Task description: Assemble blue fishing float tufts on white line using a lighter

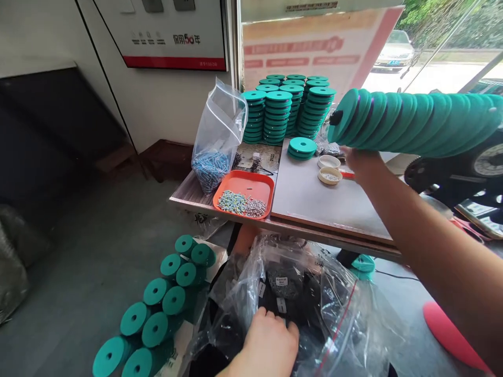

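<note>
R hand point(363, 162) is raised over the table point(314, 201), fingers closed around the underside of a long roll of green discs point(416, 123) held horizontal, approx. level with the stacked green discs point(288, 107) at the table's rear. Roll is clear of the tabletop; its near end carries a black hub, far end runs out of frame to the right.

L hand point(267, 348) is low, fingertips pressed into a clear plastic bag point(306, 298) of black parts on the floor below the table edge (grip state: cannot tell, fingers are partly buried in the bag, no item seen held).

Adjacent items:
- Orange tray point(244, 193) w/ small blue and silver parts, front-left corner of table.
- Upright clear bag of blue parts point(218, 139), touching tray's left-rear side.
- Two small round dishes point(329, 168) just beside R hand.
- Green rolls on floor point(157, 309), lying side by side, left of the plastic bag
</note>
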